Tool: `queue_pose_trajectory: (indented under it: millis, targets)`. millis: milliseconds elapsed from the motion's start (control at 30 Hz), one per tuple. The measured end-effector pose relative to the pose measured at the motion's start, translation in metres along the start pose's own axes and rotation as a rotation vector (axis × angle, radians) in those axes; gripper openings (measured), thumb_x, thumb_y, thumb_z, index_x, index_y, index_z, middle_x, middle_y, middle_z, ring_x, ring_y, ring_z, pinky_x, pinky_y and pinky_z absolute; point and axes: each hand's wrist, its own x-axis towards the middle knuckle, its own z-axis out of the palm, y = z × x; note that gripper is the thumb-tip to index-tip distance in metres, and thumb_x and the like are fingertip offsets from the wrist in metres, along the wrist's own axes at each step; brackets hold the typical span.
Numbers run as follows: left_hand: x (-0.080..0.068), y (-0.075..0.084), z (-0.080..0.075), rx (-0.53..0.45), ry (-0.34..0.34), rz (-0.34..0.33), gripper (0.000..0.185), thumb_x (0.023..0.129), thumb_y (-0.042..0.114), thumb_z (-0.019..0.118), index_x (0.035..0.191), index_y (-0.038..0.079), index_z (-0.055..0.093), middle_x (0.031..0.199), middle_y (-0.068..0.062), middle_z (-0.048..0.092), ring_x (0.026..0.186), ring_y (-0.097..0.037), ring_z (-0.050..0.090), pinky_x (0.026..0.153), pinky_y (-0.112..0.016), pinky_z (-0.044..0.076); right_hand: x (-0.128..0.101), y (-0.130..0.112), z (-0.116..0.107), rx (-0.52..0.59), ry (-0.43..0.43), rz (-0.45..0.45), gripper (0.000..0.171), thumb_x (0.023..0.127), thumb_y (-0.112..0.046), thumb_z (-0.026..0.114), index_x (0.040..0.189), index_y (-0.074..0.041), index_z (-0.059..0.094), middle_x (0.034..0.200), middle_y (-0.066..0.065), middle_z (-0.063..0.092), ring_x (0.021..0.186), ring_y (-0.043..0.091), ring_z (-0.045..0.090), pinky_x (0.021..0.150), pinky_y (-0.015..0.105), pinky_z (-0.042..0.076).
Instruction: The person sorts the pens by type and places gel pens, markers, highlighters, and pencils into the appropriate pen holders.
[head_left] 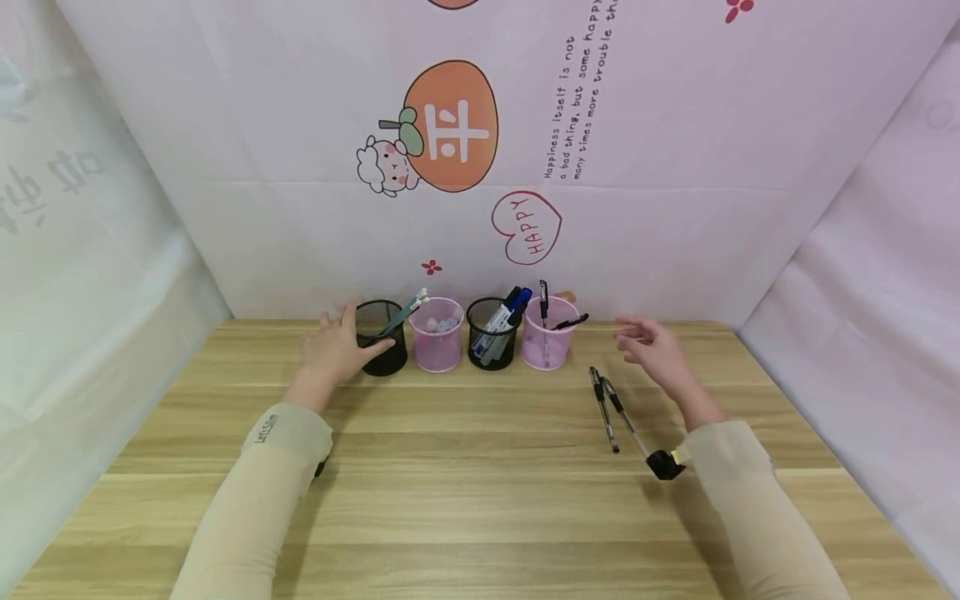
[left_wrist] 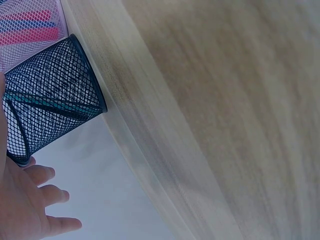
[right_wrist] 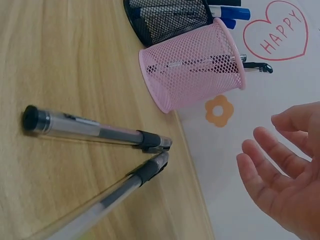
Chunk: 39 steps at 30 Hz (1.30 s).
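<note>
Left hand (head_left: 335, 350) rests against the black mesh cup (head_left: 382, 337) at the row's left end, fingers straight, grip released. Right hand (head_left: 654, 345) hovers released above the worktop (head_left: 465, 500), two pens (head_left: 613, 408) lying just beside it, near the pink cup (head_left: 550, 333).

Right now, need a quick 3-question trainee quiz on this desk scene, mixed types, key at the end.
1. True or false: the right hand grips one of the two pens lying on the table.
2. Which holder does the left hand touch?
A. the leftmost black mesh holder
B. the rightmost pink mesh holder
C. the second black mesh holder
3. Fill in: four holders stand in a row, colours alternating black and ____.

Key:
1. False; that hand hovers open above the table, apart from the pens.
2. A
3. pink
</note>
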Motion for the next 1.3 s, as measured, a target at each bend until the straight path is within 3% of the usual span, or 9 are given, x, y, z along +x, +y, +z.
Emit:
queue_pose_trajectory:
  millis: [167, 533, 800, 1300]
  targets:
    - [0.000, 0.000, 0.000, 0.001, 0.002, 0.002, 0.109, 0.093, 0.071, 0.056, 0.163, 0.000, 0.011, 0.166, -0.027, 0.016, 0.150, -0.054, 0.010, 0.111, -0.079, 0.013, -0.003, 0.004, -0.001, -0.031, -0.051, -0.011, 0.047, 0.106, -0.009, 0.055, 0.147, 0.010, 0.044, 0.133, 0.037, 0.056, 0.108, 0.031, 0.065, 0.087, 0.031, 0.059]
    - [0.000, 0.000, 0.001, 0.001, 0.006, 0.003, 0.105, 0.095, 0.067, 0.058, 0.163, 0.001, 0.012, 0.166, -0.026, 0.017, 0.150, -0.054, 0.010, 0.111, -0.079, 0.012, -0.012, 0.021, 0.000, -0.080, -0.185, -0.014, 0.048, 0.105, -0.005, 0.056, 0.147, 0.013, 0.043, 0.128, 0.037, 0.058, 0.108, 0.042, 0.064, 0.083, 0.040, 0.060]
    - [0.000, 0.000, 0.000, -0.007, -0.003, 0.000, 0.105, 0.096, 0.067, 0.056, 0.163, 0.001, 0.010, 0.167, -0.027, 0.015, 0.150, -0.054, 0.009, 0.111, -0.079, 0.009, -0.014, 0.028, -0.001, -0.120, -0.286, 0.041, 0.049, 0.105, -0.003, 0.052, 0.149, 0.014, 0.037, 0.127, 0.037, 0.057, 0.102, 0.041, 0.067, 0.081, 0.044, 0.060]
    - [0.000, 0.001, -0.001, 0.003, -0.005, -0.001, 0.105, 0.096, 0.066, 0.057, 0.164, 0.001, 0.010, 0.167, -0.026, 0.014, 0.150, -0.054, 0.009, 0.111, -0.079, 0.011, -0.017, 0.026, 0.002, -0.116, -0.361, 0.139, 0.053, 0.102, -0.001, 0.055, 0.147, 0.017, 0.034, 0.122, 0.037, 0.054, 0.094, 0.030, 0.065, 0.080, 0.043, 0.061]
